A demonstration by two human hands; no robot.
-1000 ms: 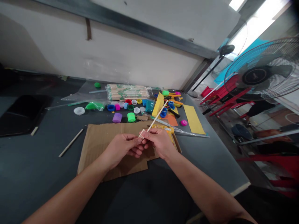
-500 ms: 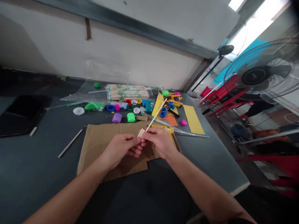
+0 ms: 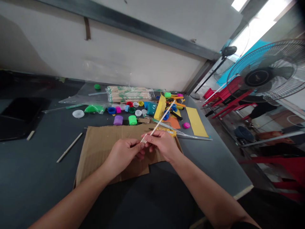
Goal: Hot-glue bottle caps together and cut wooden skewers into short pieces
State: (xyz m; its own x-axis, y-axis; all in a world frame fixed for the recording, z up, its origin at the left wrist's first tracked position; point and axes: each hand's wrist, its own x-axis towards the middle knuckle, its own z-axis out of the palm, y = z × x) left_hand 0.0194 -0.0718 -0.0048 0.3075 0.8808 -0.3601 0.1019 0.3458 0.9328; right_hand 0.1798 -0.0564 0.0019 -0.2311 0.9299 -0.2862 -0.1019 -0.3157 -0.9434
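Pale, slim wooden stick [image 3: 162,118] rises from the right hand [image 3: 165,145], pinching it; the left hand [image 3: 122,155] grips short, pale wooden pieces [image 3: 143,140], which could skew if fingertips loosen.

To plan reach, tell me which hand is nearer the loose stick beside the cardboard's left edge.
Left. The left hand is right of the loose stick, over the cardboard; the right hand is farther right.

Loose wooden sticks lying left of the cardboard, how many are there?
2: a longer stick just beside the cardboard, and a short piece farther left, by the black object.
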